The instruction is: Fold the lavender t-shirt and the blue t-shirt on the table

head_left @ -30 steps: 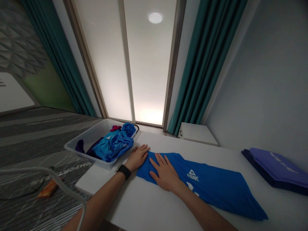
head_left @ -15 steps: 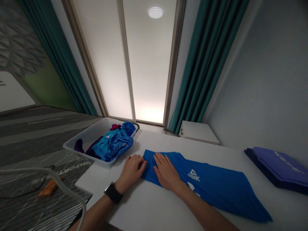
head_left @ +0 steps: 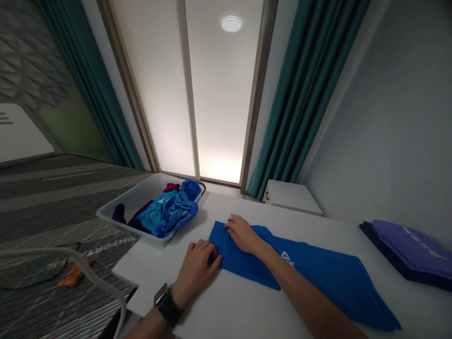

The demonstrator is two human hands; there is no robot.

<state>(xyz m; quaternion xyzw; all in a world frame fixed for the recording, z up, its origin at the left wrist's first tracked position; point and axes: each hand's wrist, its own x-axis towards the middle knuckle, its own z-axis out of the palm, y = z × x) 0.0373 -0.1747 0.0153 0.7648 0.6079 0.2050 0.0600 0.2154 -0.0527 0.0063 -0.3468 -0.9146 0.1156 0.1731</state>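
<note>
A bright blue shirt [head_left: 318, 278] with a white logo lies folded into a long strip across the white table [head_left: 226, 310]. My left hand [head_left: 196, 268], with a dark watch on the wrist, pinches the near corner of the strip's left end. My right hand [head_left: 242, 233] grips the far corner of that same end, fingers curled over the cloth. Both hands sit at the end nearest the bin.
A white plastic bin [head_left: 137, 195] with several crumpled blue and purple garments stands at the table's left back corner. A stack of folded purple clothes [head_left: 409, 252] lies at the right. A small white cabinet [head_left: 291, 197] stands behind the table. A bed [head_left: 52, 202] lies left.
Both hands lay flat on the shirt's left end a second ago. They have since curled onto its two corners, the left hand drawing nearer to me and the right reaching farther.
</note>
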